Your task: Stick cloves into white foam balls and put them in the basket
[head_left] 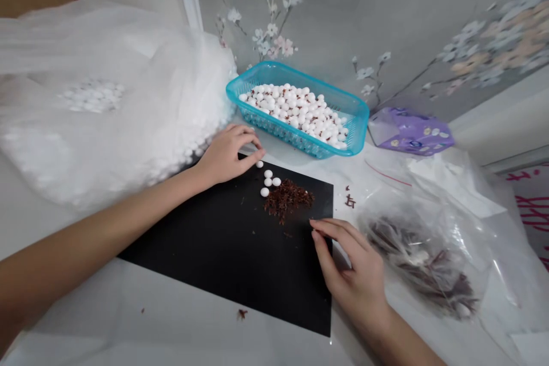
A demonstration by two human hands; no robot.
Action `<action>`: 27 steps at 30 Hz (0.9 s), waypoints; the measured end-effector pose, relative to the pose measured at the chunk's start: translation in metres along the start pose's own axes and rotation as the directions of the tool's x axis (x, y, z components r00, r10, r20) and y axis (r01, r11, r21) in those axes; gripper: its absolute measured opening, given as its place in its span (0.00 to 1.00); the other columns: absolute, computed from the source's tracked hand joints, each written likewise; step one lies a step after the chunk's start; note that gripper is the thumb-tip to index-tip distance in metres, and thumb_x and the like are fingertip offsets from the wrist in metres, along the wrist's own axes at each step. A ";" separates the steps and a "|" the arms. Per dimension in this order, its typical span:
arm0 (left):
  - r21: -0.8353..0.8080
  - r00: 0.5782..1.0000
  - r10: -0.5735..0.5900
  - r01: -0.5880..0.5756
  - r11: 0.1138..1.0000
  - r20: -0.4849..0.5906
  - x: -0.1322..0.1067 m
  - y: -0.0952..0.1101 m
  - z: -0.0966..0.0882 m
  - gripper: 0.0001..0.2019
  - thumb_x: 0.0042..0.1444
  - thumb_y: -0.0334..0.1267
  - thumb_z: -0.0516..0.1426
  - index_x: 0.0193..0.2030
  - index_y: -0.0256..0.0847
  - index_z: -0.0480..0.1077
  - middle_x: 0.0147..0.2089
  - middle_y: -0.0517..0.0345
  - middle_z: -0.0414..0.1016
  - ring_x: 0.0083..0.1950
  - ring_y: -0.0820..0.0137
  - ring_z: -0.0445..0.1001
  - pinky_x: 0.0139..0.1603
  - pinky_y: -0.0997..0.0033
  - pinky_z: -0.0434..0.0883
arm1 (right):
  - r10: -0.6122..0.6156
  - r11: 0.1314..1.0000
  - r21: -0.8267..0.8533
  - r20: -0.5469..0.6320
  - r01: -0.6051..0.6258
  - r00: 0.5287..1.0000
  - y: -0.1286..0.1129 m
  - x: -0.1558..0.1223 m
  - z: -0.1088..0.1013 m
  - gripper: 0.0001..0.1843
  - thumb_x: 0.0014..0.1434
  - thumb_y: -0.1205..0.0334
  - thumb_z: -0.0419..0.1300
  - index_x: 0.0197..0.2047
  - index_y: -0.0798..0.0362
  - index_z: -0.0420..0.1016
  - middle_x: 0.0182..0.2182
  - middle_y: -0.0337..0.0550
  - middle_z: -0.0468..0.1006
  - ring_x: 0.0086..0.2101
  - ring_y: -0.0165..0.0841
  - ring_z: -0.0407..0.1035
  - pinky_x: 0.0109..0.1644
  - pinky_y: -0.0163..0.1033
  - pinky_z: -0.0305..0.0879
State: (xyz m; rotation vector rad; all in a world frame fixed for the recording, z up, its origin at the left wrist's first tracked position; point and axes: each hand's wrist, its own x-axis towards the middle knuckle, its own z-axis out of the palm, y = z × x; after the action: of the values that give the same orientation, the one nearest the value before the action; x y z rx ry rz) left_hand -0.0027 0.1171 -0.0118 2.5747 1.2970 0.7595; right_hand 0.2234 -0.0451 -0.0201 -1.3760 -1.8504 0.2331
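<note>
My left hand [226, 155] rests curled at the top edge of a black mat [223, 251], its fingertips close to a small white ball [259, 164] and the rim of a turquoise plastic basket [295, 108]. Whether those fingers hold anything is hidden. The basket is filled with white balls flecked with brown. Three more balls [268, 181] lie on the mat beside a heap of dried brown shreds [287, 200]. My right hand [351, 266] lies at the mat's right edge, with its index finger and thumb apart, holding nothing visible.
A clear plastic bag of white balls [107, 114] bulges at the left. On the right lie a clear bag of dried brown strips [420, 263] and a purple floral packet [409, 131]. A floral-patterned wall [386, 17] rises behind the white tabletop [86, 303].
</note>
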 end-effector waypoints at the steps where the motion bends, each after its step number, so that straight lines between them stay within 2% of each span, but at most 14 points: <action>1: 0.007 1.000 -0.021 0.021 1.000 -0.003 0.001 -0.004 0.000 0.16 0.59 0.45 0.50 0.39 0.37 0.73 0.48 0.48 0.72 0.53 0.60 0.66 0.55 0.57 0.62 | -0.005 1.000 0.007 0.013 0.005 1.000 -0.001 0.000 0.000 0.10 0.58 0.72 0.55 0.40 0.52 0.74 0.34 0.44 0.76 0.34 0.31 0.73 0.39 0.36 0.72; 4: 0.102 0.998 -0.051 0.046 0.994 0.049 0.002 -0.013 0.003 0.18 0.61 0.45 0.47 0.50 0.41 0.72 0.58 0.48 0.66 0.60 0.55 0.60 0.59 0.49 0.56 | -0.040 0.999 0.035 0.035 0.039 0.999 -0.002 -0.001 -0.001 0.12 0.57 0.74 0.55 0.40 0.52 0.74 0.33 0.44 0.75 0.34 0.31 0.72 0.37 0.36 0.72; 7: 0.180 0.990 -0.027 0.001 0.984 0.138 0.001 -0.017 0.006 0.19 0.63 0.45 0.45 0.56 0.46 0.67 0.62 0.50 0.63 0.62 0.55 0.58 0.61 0.43 0.49 | -0.065 0.995 0.084 0.044 0.061 0.997 -0.003 -0.002 -0.003 0.13 0.56 0.76 0.54 0.40 0.51 0.74 0.32 0.44 0.75 0.33 0.31 0.72 0.36 0.36 0.71; 10: 0.177 0.988 0.003 -0.030 0.984 0.151 0.001 -0.016 0.006 0.19 0.63 0.42 0.44 0.55 0.44 0.68 0.57 0.50 0.69 0.58 0.57 0.64 0.59 0.47 0.54 | -0.078 0.987 0.143 0.042 0.071 0.996 -0.005 -0.003 -0.006 0.16 0.55 0.78 0.54 0.43 0.52 0.72 0.32 0.44 0.74 0.32 0.31 0.71 0.35 0.35 0.70; 14: 0.190 0.996 -0.005 -0.012 0.982 0.091 0.003 -0.014 0.004 0.18 0.63 0.40 0.45 0.50 0.42 0.72 0.51 0.49 0.71 0.52 0.59 0.68 0.54 0.55 0.61 | -0.104 0.972 0.221 0.086 0.083 0.991 -0.007 -0.005 -0.008 0.20 0.53 0.79 0.53 0.47 0.52 0.69 0.29 0.42 0.72 0.30 0.30 0.70 0.32 0.34 0.69; 16: 0.206 0.996 0.008 -0.026 0.978 0.084 0.003 -0.015 0.004 0.18 0.63 0.41 0.45 0.52 0.42 0.71 0.55 0.48 0.69 0.54 0.58 0.67 0.54 0.55 0.61 | -0.111 0.967 0.243 0.114 0.081 0.987 -0.007 -0.005 -0.008 0.20 0.54 0.79 0.52 0.48 0.52 0.68 0.30 0.42 0.72 0.29 0.29 0.69 0.31 0.34 0.70; 21: 0.176 0.972 0.114 -0.151 0.973 0.206 0.003 -0.016 0.005 0.21 0.64 0.44 0.43 0.59 0.42 0.64 0.63 0.48 0.62 0.61 0.56 0.60 0.58 0.52 0.56 | -0.117 0.965 0.253 0.175 0.070 0.978 -0.004 -0.008 -0.005 0.22 0.55 0.78 0.51 0.51 0.51 0.65 0.31 0.42 0.72 0.30 0.29 0.69 0.30 0.33 0.70; 24: 0.145 0.966 0.133 -0.167 0.975 0.220 0.003 -0.017 0.005 0.20 0.65 0.42 0.42 0.58 0.41 0.65 0.60 0.49 0.66 0.58 0.59 0.63 0.57 0.55 0.56 | -0.135 0.967 0.238 0.185 0.089 0.973 -0.004 -0.011 -0.004 0.21 0.55 0.76 0.51 0.51 0.51 0.65 0.30 0.40 0.72 0.28 0.28 0.69 0.32 0.33 0.70; 27: 0.134 0.976 0.131 -0.156 0.979 0.176 0.003 -0.016 0.003 0.19 0.65 0.42 0.42 0.51 0.41 0.70 0.53 0.51 0.72 0.53 0.62 0.68 0.55 0.59 0.58 | -0.098 0.977 0.207 0.184 0.058 0.978 -0.003 -0.011 -0.001 0.17 0.57 0.74 0.52 0.48 0.51 0.66 0.30 0.39 0.74 0.25 0.26 0.68 0.30 0.31 0.69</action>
State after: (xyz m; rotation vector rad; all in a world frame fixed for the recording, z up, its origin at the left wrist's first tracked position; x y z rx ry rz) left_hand -0.0110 0.1298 -0.0195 2.8042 1.1677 0.4726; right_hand 0.2223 -0.0561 -0.0228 -1.1730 -1.9751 0.5146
